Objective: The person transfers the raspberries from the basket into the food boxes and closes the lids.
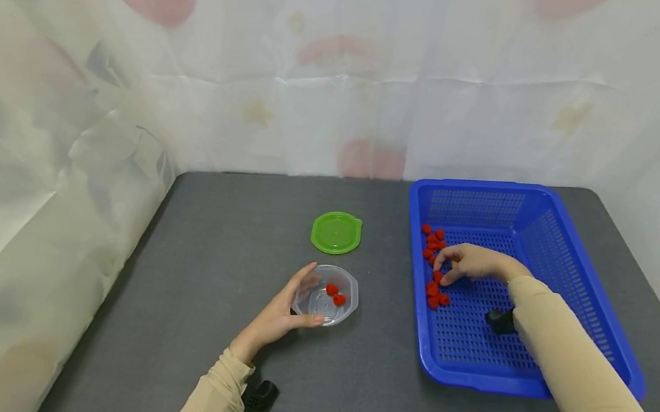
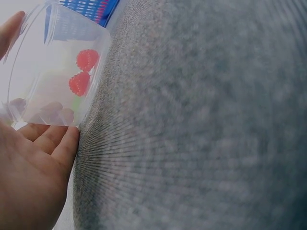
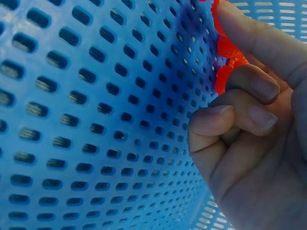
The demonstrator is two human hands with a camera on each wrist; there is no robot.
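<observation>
A clear plastic tub [image 1: 319, 306] is gripped by the left hand [image 1: 276, 320], with thumb and fingers curled around its wall on the left side. Two red raspberries [image 1: 332, 290] are held inside, near the tub's middle. Whether its base touches the grey table [image 1: 219, 253] cannot be told.

Inside the blue basket [image 1: 476, 348], the right hand [image 1: 473, 261] is lowered to the loose raspberries [image 1: 433, 289], which are gathered in an uneven line along the left side. Its lower fingers are curled in, and a red raspberry is touched by a fingertip; whether it is pinched cannot be told, as the contact is partly hidden. A green lid [image 1: 336, 233] is laid flat on the table beyond the tub.

The raspberries look very light and perhaps slightly soft; they are probably best taken by opposite sides, lightly, since small rounded pieces could roll or squirt away. The tub appears thin, light and smooth, likely to flex if squeezed, so it is best held around the wall just below the rim.
</observation>
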